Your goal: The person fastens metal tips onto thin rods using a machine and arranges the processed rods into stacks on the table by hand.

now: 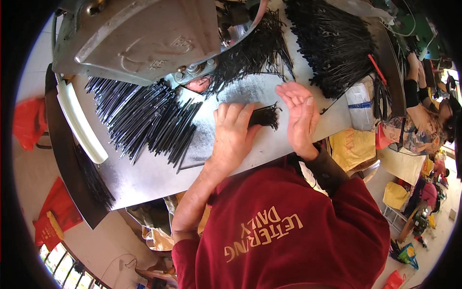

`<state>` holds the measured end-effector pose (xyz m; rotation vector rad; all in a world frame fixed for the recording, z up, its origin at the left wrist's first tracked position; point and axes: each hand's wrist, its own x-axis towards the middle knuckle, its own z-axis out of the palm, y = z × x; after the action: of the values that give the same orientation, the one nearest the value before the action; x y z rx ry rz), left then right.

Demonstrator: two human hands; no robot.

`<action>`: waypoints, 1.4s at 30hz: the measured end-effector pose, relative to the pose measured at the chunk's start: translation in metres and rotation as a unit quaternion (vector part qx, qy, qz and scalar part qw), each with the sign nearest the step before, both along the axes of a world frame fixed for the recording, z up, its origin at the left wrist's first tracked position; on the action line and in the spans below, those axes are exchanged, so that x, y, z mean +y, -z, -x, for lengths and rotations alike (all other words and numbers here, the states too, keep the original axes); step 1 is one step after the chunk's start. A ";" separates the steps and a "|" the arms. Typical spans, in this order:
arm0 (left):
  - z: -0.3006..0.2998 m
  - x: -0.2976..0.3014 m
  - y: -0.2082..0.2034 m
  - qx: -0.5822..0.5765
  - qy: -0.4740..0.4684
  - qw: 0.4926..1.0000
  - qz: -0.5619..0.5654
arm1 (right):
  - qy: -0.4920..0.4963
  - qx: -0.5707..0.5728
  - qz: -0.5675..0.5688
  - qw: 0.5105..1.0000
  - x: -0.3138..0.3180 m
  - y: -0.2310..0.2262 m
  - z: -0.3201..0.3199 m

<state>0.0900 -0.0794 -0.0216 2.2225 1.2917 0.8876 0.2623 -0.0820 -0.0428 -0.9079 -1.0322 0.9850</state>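
My left hand [232,126] is wrapped round a short bundle of thin black rods [265,118] low over the metal tabletop. The uneven ends of the bundle stick out past my thumb toward the right. Opposite those ends, my right hand [299,111] is apart from the bundle, its palm turned up and its fingers stretched out. To the left lies a wide spread of similar rods [144,118], partly under the machine head. More black rods [255,53] lie heaped beyond my hands, and a large pile [329,45] covers the far right.
A grey cast machine head [139,38] overhangs the far left of the table. A white curved strip [82,123] runs along the left edge. A white package with a blue band [361,106] and a red-handled tool [378,70] sit at the right edge. Another person [418,115] sits farther right.
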 end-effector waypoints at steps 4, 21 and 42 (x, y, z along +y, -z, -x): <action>0.001 0.003 -0.003 -0.036 0.017 0.999 0.036 | -0.025 0.014 0.035 0.999 0.001 -0.008 0.028; 0.035 -0.027 0.000 -0.545 -0.188 0.789 0.211 | -0.097 -0.587 -0.126 0.794 0.007 -0.031 0.002; -0.011 -0.018 0.010 -0.646 -0.159 0.734 0.139 | -0.101 -0.439 -0.073 0.890 0.011 -0.028 -0.001</action>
<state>0.1009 -0.0976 -0.0319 0.6660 0.9068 1.7282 0.2630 -0.0715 -0.0150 -1.1631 -1.9705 0.6280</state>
